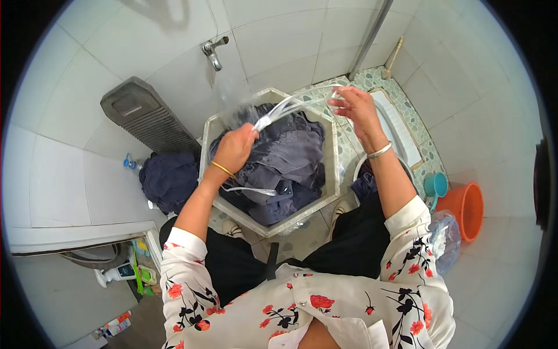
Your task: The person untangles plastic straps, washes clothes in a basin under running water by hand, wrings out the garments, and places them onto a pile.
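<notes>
Over a pale hexagonal basin (334, 168), my left hand (234, 150) is closed on a white strap (290, 106) near its knotted part. The strap's looped far end runs to my right hand (356, 107), whose thumb and fingers are bent round it, partly spread. Another end of the strap hangs below my left hand and lies on the cloth. Wet dark blue-grey clothes (285, 157) fill the basin. Water falls into its back left part from a wall tap (213, 53).
A ridged washboard (152, 110) leans at the left above dark clothes (170, 180). To the right are a squat toilet (401, 128), a teal dipper (436, 185), an orange bucket (469, 212) and a clear plastic bag (445, 243). A brush (393, 58) stands at the back wall.
</notes>
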A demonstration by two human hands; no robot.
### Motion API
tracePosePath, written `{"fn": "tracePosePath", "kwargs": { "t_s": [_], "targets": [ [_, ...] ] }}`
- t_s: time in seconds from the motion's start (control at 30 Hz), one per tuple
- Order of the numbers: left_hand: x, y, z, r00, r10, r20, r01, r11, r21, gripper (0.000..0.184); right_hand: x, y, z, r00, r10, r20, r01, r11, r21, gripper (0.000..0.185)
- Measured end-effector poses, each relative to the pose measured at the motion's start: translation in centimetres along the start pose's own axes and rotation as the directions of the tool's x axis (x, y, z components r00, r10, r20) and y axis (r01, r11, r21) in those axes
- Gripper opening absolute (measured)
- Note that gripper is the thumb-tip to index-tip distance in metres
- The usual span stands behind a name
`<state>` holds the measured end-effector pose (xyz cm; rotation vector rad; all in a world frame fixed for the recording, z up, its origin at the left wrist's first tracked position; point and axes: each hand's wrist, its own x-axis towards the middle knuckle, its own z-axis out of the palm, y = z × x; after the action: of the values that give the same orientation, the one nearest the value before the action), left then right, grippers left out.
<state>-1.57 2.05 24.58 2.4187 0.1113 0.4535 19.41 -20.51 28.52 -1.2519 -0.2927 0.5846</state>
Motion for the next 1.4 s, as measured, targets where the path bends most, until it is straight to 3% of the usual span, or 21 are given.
{"fn": "tracePosePath", "kwargs": {
  "t_s": [0.03,0.07,0.1,0.17,0.23,0.3,0.37,0.4,0.43,0.47,0.6,0.67,0.7,0.77,0.9,0.97,1.07,1.2,1.23,1.3,1.4],
  "targets": [
    [0.1,0.2,-0.6,1.000,-0.008,0.003,0.008,1.000,-0.002,0.024,0.2,-0.1,0.0,0.994,-0.035,-0.107,0.014,0.981,-0.192,0.028],
    [0.3,0.4,-1.1,1.000,-0.028,-0.006,0.028,0.999,0.020,0.024,0.6,0.4,-0.7,0.971,-0.156,-0.180,0.109,0.964,-0.243,0.034],
    [0.5,0.8,-1.6,0.999,-0.047,-0.016,0.048,0.998,0.041,0.024,0.6,0.2,-0.5,0.972,-0.154,-0.180,0.107,0.964,-0.245,0.034],
    [0.4,1.6,-2.3,0.999,-0.046,-0.005,0.046,0.998,0.041,0.023,0.1,-0.4,-0.3,0.816,-0.548,-0.184,0.374,0.743,-0.555,0.035],
    [0.4,2.6,-2.5,0.993,-0.065,0.100,0.075,0.993,-0.091,0.017,-0.7,-0.3,0.7,0.811,-0.582,-0.066,0.428,0.665,-0.612,0.036],
    [0.4,3.3,-2.1,0.996,0.004,0.091,0.012,0.985,-0.175,0.016,-1.9,0.5,2.9,0.618,-0.621,0.483,0.734,0.233,-0.638,0.034],
    [0.3,3.7,-2.0,0.994,0.073,0.081,-0.050,0.964,-0.260,0.015,-3.9,1.7,5.0,0.701,-0.445,0.558,0.713,0.464,-0.526,0.029],
    [0.3,3.9,-2.0,0.985,-0.027,0.168,0.088,0.926,-0.367,0.013,-4.0,2.0,5.2,0.704,-0.444,0.554,0.710,0.467,-0.527,0.029],
    [0.2,3.9,-2.0,0.958,-0.115,0.264,0.229,0.860,-0.455,0.012,-4.3,2.1,5.5,0.731,-0.326,0.600,0.665,0.539,-0.517,0.024],
    [0.1,3.6,-2.1,0.955,-0.112,0.273,0.241,0.831,-0.502,0.011,-4.5,2.2,5.6,0.738,-0.203,0.643,0.611,0.605,-0.511,0.021],
    [0.1,4.1,-2.6,0.968,-0.105,0.227,0.230,0.729,-0.644,0.015,-4.5,1.6,5.4,0.786,-0.155,0.598,0.488,0.749,-0.449,0.015],
    [-0.1,4.0,-3.2,0.948,-0.171,0.267,0.304,0.725,-0.617,0.015,-4.4,1.3,5.0,0.890,0.069,0.451,0.158,0.881,-0.446,0.015],
    [-0.2,4.0,-3.6,0.923,-0.235,0.306,0.377,0.716,-0.588,0.015,-4.3,1.5,5.0,0.890,0.070,0.451,0.157,0.881,-0.447,0.015],
    [-0.2,3.9,-4.0,0.918,-0.259,0.301,0.393,0.701,-0.595,0.015,-4.1,1.9,5.0,0.888,-0.115,0.445,0.294,0.887,-0.357,0.016],
    [-0.2,3.9,-4.5,0.919,-0.277,0.280,0.390,0.737,-0.551,0.017,-4.1,2.1,4.5,0.881,-0.154,0.446,0.364,0.824,-0.434,0.015],
    [-0.4,3.8,-4.7,0.922,-0.252,0.293,0.378,0.748,-0.546,0.017,-3.6,2.8,4.1,0.813,-0.340,0.473,0.561,0.675,-0.480,0.014],
    [-0.6,3.7,-4.7,0.940,-0.193,0.283,0.321,0.783,-0.533,0.015,-4.5,2.0,4.5,0.881,-0.205,0.426,0.412,0.775,-0.479,0.014],
    [-0.6,4.1,-4.4,0.976,-0.125,0.178,0.208,0.775,-0.597,0.013,-4.5,2.0,4.6,0.869,-0.223,0.441,0.425,0.792,-0.438,0.014],
    [-0.6,4.2,-4.6,0.976,-0.126,0.180,0.210,0.774,-0.597,0.013,-4.5,2.0,4.6,0.866,-0.227,0.445,0.430,0.792,-0.433,0.013],
    [-0.6,4.5,-5.1,0.923,-0.260,0.284,0.383,0.691,-0.612,0.012,-4.6,2.0,4.6,0.863,-0.231,0.449,0.434,0.793,-0.428,0.013],
    [-0.8,4.1,-4.9,0.944,-0.204,0.258,0.321,0.740,-0.591,0.010,-4.5,2.0,4.6,0.860,-0.236,0.453,0.441,0.790,-0.425,0.013]
  ]
}}
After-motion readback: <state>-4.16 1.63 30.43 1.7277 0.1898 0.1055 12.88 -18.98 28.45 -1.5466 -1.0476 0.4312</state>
